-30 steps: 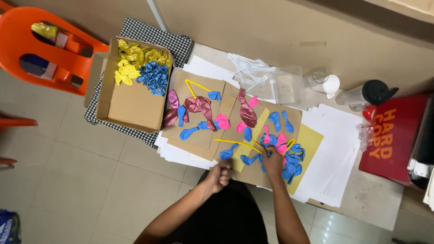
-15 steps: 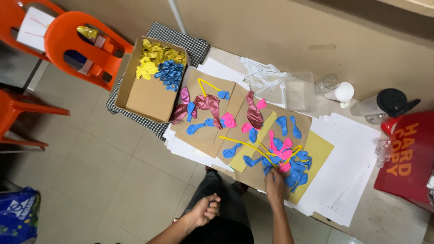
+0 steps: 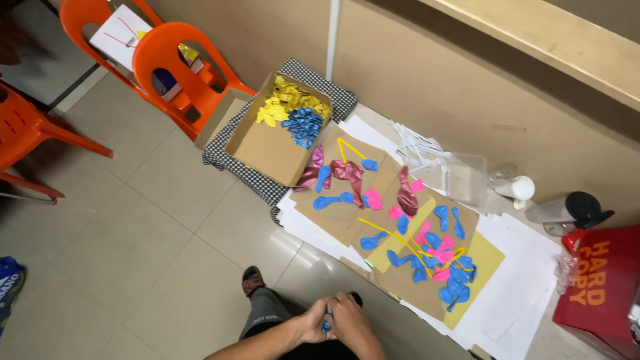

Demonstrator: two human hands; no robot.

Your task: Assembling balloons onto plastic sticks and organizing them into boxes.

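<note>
At the bottom centre of the frame, the left hand [image 3: 311,327] and the right hand [image 3: 350,322] met over the person's lap, fingers of both pinched together on a small blue balloon [image 3: 326,326] held between them. Above and to the right, flat cardboard sheets [image 3: 347,213] lay on the floor, strewn with blue, pink and dark red uninflated balloons [image 3: 437,250] and thin yellow strips. A cardboard box [image 3: 267,143] at upper centre held heaps of yellow and blue balloons and rested on a checked cloth [image 3: 223,150]. White paper sheets [image 3: 527,287] spread at the right, near a red box [image 3: 597,287]. Orange plastic chairs [image 3: 170,60] stood at the upper left.
</note>
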